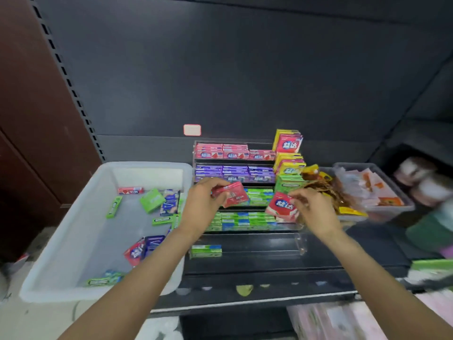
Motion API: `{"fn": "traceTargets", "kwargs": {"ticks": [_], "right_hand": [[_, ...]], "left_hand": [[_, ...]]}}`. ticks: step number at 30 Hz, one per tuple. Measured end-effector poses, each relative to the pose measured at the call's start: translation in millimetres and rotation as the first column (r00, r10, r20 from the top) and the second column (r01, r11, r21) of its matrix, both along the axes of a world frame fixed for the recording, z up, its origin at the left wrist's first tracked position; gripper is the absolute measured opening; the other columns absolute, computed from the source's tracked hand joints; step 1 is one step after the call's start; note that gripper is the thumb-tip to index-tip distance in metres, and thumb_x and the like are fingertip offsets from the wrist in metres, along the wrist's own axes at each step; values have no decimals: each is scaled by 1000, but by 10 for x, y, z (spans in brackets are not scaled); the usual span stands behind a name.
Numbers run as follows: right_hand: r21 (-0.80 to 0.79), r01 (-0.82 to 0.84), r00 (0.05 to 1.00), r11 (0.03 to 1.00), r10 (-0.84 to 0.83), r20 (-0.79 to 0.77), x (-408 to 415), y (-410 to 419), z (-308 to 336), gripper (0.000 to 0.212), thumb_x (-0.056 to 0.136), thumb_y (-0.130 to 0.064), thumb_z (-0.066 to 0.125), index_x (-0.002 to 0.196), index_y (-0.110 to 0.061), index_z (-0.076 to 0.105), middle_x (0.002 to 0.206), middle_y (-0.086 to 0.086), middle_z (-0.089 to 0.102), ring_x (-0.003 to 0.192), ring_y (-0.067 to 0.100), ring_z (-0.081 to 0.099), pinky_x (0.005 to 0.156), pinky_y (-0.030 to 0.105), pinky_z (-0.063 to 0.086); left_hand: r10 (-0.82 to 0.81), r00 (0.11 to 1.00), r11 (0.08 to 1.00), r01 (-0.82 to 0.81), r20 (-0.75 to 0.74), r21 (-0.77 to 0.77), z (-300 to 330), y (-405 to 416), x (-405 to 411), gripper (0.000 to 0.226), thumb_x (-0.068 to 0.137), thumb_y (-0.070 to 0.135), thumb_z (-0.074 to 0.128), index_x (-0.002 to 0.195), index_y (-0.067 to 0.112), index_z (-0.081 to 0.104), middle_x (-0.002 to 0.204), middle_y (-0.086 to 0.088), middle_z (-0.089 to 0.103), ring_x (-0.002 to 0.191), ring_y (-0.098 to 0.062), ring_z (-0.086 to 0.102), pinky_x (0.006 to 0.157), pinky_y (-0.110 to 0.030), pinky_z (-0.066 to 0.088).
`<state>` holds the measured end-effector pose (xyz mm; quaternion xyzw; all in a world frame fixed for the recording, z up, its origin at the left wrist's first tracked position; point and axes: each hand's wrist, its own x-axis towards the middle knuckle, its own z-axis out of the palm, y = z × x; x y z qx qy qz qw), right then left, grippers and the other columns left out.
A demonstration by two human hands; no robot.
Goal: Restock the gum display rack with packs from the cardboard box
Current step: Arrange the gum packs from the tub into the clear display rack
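Head view: your left hand (201,204) pinches a red gum pack (231,193) between thumb and curled fingers in front of the display rack (235,163). Your right hand (311,209) fingers clamp a second red pack (282,207) at the rack's right end. The white bin (73,229) lies left.

Dark grey metal back panel (220,69) fills upper view, small white label with red border (192,130) stuck low on it. Slotted upright (66,77) runs diagonally at left, reddish-brown wall panel (22,94) beyond. Black shelf (245,273) below, pale front edge. Light floor (29,320) bottom left. Dim, even lighting.
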<state>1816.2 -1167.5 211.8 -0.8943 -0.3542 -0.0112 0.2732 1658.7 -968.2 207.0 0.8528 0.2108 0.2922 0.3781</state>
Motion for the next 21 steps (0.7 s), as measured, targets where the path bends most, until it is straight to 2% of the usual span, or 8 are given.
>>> {"fn": "traceTargets", "kwargs": {"ticks": [2,4,9,13,18,21], "right_hand": [[-74,-4,999,997,6,33,167,-171,-54,21,90,-10,59,109,-10,67,110,10,66,100,24,62,76,28,45],[-99,-17,998,995,23,55,315,-259,-106,21,89,-10,61,108,-12,68,110,9,66,98,25,62,81,31,48],[-204,-78,990,976,101,101,500,-258,-203,23,91,-14,57,112,-17,67,115,3,63,101,23,61,84,34,49],[-303,-116,973,946,170,158,539,-213,-256,28,97,-23,48,122,-20,60,121,-2,59,109,17,56,84,29,47],[-290,-177,927,940,258,271,553,-157,-378,24,94,-19,54,113,-17,68,109,2,65,103,20,56,84,31,47],[-266,-187,912,946,268,311,533,-112,-449,17,84,-12,68,100,-13,73,92,5,69,90,25,63,74,35,52]], "left_hand": [[12,1000,999,-12,0,-29,-20,-167,152,22,83,7,67,104,14,68,99,3,64,90,-11,57,79,-15,43],[8,1000,999,-8,-3,-46,-48,-305,279,22,83,7,68,103,16,68,99,1,65,87,-10,57,74,-9,42],[-7,999,998,4,-45,-64,-103,-529,453,21,84,6,67,103,14,67,96,1,63,72,9,56,65,0,40],[26,998,999,-28,-62,-36,-109,-573,526,21,83,8,68,104,13,67,96,5,60,78,0,54,66,0,41],[22,995,999,-26,-99,-44,-126,-581,581,21,85,10,67,105,13,66,98,4,61,85,-3,55,67,-1,43],[19,993,999,-25,-113,-47,-139,-585,588,21,85,9,67,105,13,66,99,3,61,85,-4,55,67,0,42]]}}
